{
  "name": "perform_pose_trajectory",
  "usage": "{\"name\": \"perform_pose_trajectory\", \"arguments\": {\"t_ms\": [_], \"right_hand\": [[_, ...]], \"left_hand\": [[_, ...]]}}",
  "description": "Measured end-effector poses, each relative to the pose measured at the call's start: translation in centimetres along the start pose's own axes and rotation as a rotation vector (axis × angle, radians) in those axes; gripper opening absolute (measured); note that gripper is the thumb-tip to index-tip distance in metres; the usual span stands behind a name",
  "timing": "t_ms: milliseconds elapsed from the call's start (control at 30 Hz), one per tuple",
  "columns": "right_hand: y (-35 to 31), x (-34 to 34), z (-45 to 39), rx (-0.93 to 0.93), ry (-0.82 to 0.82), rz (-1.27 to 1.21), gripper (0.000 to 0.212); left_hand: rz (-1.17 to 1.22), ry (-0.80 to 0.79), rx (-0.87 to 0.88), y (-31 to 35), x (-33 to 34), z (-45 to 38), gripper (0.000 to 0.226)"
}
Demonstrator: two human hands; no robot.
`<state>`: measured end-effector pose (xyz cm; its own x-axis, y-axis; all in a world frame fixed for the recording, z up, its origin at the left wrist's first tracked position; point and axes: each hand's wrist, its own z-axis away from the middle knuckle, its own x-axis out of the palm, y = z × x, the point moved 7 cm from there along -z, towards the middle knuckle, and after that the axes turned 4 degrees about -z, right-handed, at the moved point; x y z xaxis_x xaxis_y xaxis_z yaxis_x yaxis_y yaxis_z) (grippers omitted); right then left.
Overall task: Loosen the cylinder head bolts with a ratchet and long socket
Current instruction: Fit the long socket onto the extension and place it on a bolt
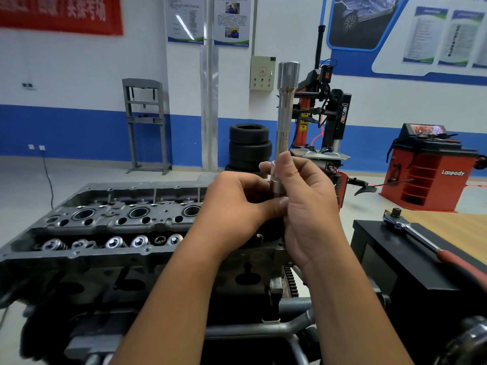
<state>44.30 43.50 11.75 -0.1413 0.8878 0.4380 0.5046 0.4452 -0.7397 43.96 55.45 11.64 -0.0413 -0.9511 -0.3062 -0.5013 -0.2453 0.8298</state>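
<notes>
behind the work stands a white and blue workshop wall [79, 101], with stacked tyres [249, 146] and a red machine [427, 175] on the floor. both hands are raised above the right end of the engine head [110, 222]. the right hand [308, 206] grips the lower part of the long socket [286, 106], which stands upright over the fingers. the left hand [237, 204] pinches a short metal piece [276, 184] at the socket's bottom end. the ratchet [421, 238] lies apart on the black box [400, 272] at the right, near no hand.
</notes>
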Motion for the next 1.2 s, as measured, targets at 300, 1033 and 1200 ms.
{"name": "perform_pose_trajectory", "arguments": {"t_ms": [300,1033,1200], "right_hand": [[-0.23,-0.03,0.13,-0.005,0.03,-0.005,0.047],[0.05,-0.04,-0.03,-0.019,-0.009,0.012,0.041],[0.37,-0.32,-0.19,0.037,0.01,-0.015,0.035]], "left_hand": [[-0.021,0.004,-0.012,0.28,0.01,0.11,0.01],[0.003,-0.011,0.024,0.12,-0.03,0.0,0.013],[0.048,-0.056,-0.012,-0.07,0.12,0.04,0.015]]}}
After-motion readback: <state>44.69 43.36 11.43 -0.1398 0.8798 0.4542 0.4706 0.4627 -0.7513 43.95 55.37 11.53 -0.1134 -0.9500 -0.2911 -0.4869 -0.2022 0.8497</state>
